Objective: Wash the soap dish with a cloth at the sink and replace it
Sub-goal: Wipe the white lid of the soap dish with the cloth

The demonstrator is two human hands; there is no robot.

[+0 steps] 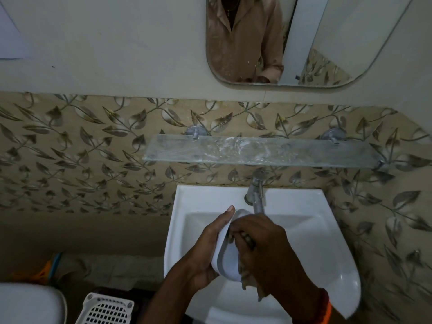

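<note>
Soap dish (228, 258) held on edge above the basin of the sink (327, 242), just near of the tap (257, 195). The left hand (205, 251) cups the dish from the left, its fingers pressed together along the outer wall with one fingertip at the far rim. The right hand (264, 249) closes its fingers on the cloth (247, 280) and presses it into the hollow of the dish; a tail of cloth hangs below the near rim. Whether water runs from the tap cannot be told in this dim view.

Likely hazards: a wet, possibly soapy dish held only by a flat cupping palm may slide out under the rubbing pressure and strike the sink, chipping either one. Rubbing toward the far rim brings the right knuckles near the tap spout. The hanging tail may drip outside the basin. The glass shelf (264, 152) above the tap looks wet or streaked, so a dish replaced there may skid toward its near edge.
</note>
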